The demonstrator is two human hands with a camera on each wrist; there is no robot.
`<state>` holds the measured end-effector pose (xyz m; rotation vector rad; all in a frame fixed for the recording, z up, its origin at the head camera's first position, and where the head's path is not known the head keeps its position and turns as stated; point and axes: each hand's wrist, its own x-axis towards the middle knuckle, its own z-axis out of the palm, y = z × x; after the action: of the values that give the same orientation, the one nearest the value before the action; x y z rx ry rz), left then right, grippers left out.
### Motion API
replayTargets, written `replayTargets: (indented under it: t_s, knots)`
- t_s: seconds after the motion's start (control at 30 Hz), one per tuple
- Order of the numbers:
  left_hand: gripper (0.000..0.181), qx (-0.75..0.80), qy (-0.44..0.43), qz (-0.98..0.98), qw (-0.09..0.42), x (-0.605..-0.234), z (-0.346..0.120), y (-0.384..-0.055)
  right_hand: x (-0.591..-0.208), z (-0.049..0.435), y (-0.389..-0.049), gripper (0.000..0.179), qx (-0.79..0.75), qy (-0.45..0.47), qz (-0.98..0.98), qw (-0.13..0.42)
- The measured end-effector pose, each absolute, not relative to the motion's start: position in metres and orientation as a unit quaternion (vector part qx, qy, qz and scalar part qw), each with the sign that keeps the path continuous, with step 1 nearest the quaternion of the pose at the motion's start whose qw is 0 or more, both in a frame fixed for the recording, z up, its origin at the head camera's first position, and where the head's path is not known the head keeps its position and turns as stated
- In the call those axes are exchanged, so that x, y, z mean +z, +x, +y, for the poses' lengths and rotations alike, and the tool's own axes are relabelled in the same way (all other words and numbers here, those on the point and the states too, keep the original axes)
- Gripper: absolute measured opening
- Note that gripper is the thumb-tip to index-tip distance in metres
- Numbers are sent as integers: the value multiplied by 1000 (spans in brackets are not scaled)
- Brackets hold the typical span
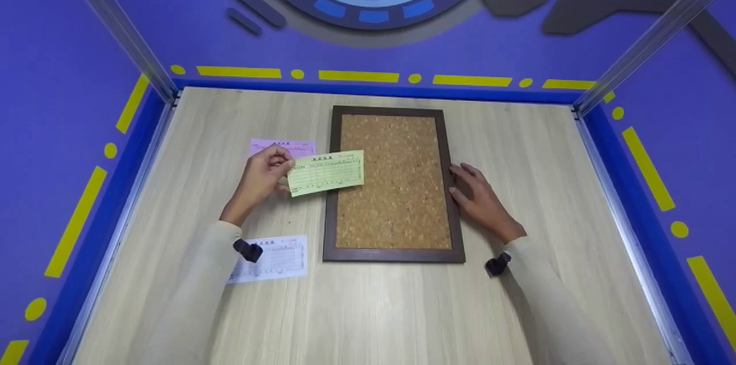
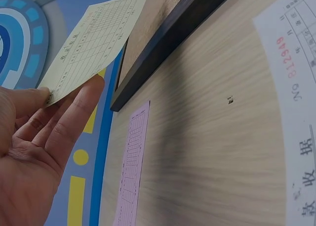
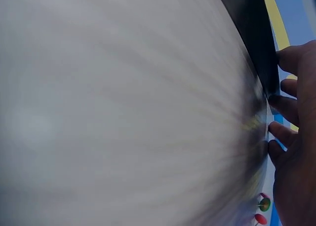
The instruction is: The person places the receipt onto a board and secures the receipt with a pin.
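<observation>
My left hand (image 1: 261, 177) pinches a yellow printed receipt slip (image 1: 330, 172) by its left end. The slip hangs over the left edge of a dark-framed cork board (image 1: 394, 192), raised off the table. In the left wrist view, the thumb lies on the yellow slip (image 2: 94, 43) with fingers beneath it. A pink slip (image 1: 276, 145) lies beyond the left hand, partly covered by it. Nearer me lies a white slip (image 1: 284, 261), partly under the left forearm. My right hand (image 1: 480, 198) rests fingertips against the board's right frame, holding nothing.
Low in the right wrist view are pushpins with a green head (image 3: 265, 204) and a red head (image 3: 260, 219). The wooden table (image 1: 391, 313) has blue-purple walls at its back and sides. Metal posts (image 1: 644, 37) stand at the rear corners.
</observation>
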<state>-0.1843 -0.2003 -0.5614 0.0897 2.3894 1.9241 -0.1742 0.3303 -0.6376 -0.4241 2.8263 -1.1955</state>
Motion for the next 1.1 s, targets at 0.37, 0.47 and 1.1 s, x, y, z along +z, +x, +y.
replayTargets:
  t_s: [0.37,0.47,1.1]
  knots:
    - [5,619,39,784,28,-561,-195,-186,-622,316,-180,56,-381,-179,907,-1]
    - [5,624,45,780,28,-559,-193,-185,-619,312,-181,54,-378,-196,905,-14]
    - [7,635,57,770,35,-558,-175,-191,-610,293,-183,49,-371,-259,889,-70]
